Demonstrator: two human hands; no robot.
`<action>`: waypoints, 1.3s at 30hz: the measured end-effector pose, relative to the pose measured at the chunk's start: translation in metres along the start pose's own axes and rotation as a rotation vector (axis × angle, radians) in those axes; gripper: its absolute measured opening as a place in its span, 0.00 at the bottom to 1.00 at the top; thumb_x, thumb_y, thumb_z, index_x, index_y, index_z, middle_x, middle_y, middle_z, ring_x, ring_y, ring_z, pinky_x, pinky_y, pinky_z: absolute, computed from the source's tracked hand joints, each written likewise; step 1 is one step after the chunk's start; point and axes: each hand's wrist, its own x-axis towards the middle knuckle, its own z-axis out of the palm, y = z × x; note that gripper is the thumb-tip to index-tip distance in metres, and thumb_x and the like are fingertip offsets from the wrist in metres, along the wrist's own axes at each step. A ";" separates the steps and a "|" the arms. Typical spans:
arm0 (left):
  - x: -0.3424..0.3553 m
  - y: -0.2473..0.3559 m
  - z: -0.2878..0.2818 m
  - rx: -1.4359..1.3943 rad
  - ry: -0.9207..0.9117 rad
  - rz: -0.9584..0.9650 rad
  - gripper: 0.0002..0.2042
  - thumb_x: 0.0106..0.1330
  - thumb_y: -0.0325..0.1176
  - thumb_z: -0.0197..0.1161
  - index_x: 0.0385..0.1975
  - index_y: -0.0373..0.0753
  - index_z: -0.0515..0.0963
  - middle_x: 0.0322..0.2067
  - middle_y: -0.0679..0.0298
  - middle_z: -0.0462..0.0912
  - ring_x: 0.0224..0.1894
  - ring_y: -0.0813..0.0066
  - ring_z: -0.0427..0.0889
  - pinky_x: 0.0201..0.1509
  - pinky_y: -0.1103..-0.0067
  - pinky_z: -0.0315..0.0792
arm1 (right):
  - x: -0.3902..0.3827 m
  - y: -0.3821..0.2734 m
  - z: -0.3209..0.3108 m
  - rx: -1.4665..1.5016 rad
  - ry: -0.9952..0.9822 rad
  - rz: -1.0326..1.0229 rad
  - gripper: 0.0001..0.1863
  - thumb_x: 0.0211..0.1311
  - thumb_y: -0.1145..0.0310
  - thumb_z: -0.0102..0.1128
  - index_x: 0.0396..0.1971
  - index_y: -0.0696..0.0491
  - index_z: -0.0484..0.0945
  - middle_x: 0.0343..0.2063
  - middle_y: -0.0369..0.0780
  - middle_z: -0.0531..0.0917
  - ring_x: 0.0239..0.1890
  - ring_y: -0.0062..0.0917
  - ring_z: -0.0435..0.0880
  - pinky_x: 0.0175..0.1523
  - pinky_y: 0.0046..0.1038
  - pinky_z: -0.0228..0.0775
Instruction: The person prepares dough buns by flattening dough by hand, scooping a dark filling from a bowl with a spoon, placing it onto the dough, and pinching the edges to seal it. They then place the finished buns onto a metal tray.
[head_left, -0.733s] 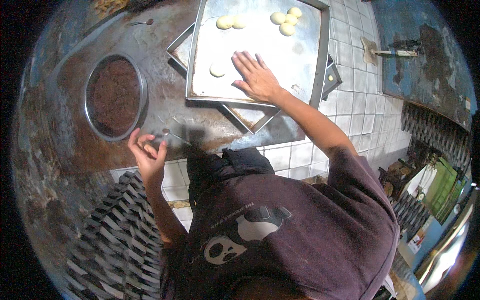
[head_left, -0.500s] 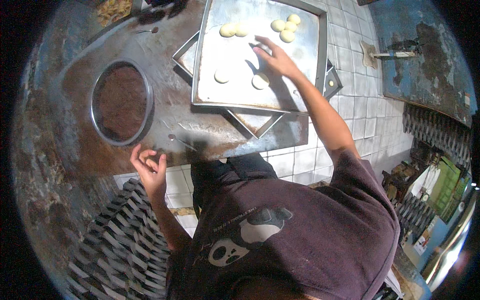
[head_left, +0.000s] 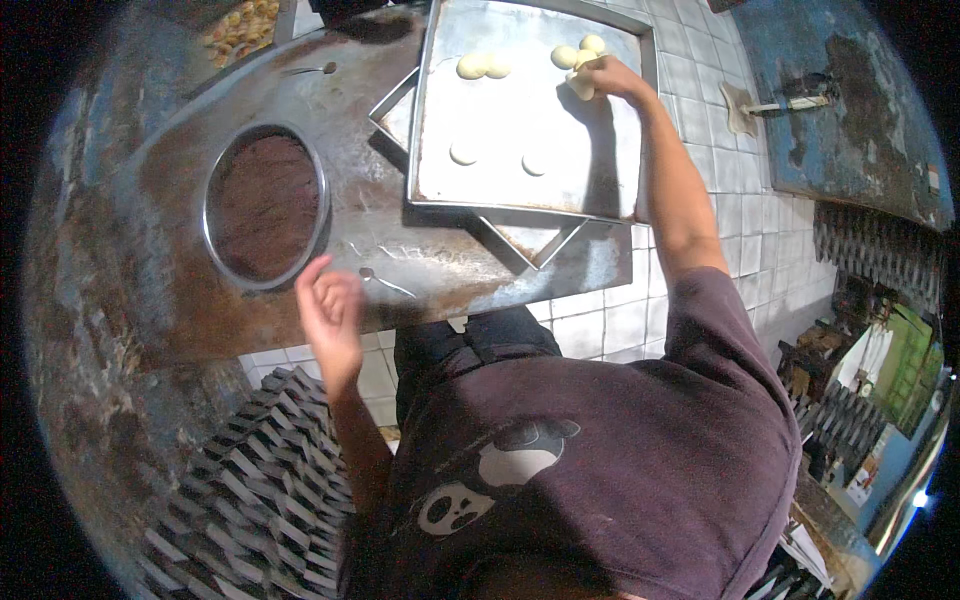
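At the back right of a metal baking tray [head_left: 500, 110], my right hand [head_left: 610, 78] pinches a pale dough ball [head_left: 580, 86], its fingers partly hiding it. Right by those fingers a cluster of dough balls [head_left: 565, 57] sits together. Two more touching dough balls [head_left: 474, 67] lie at the tray's back left. Nearer me on the tray are a left dough ball [head_left: 463, 153] and a right dough ball [head_left: 535, 162], set apart. My left hand [head_left: 332, 305] hovers by the table's front edge, close to a round pan of brown crumbly filling [head_left: 265, 205]; motion smears its curled fingers.
Beneath the top tray, another metal tray [head_left: 535, 240] sits at an angle, its corners sticking out. One spoon [head_left: 390, 283] lies near the front table edge, another spoon [head_left: 315, 69] at the back. A container of yellowish pieces [head_left: 240, 35] stands back left.
My right hand has moved right from the tray's middle and taken a dough ball from the back-right cluster. My left hand has shifted slightly right and up.
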 end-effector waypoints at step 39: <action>0.085 0.075 -0.160 -0.619 0.066 0.333 0.25 0.80 0.56 0.51 0.33 0.38 0.79 0.33 0.69 0.81 0.34 0.84 0.78 0.38 0.80 0.73 | -0.207 -0.546 0.282 0.798 0.253 -0.537 0.20 0.73 0.55 0.65 0.37 0.61 0.88 0.26 0.34 0.87 0.26 0.12 0.81 0.29 0.18 0.71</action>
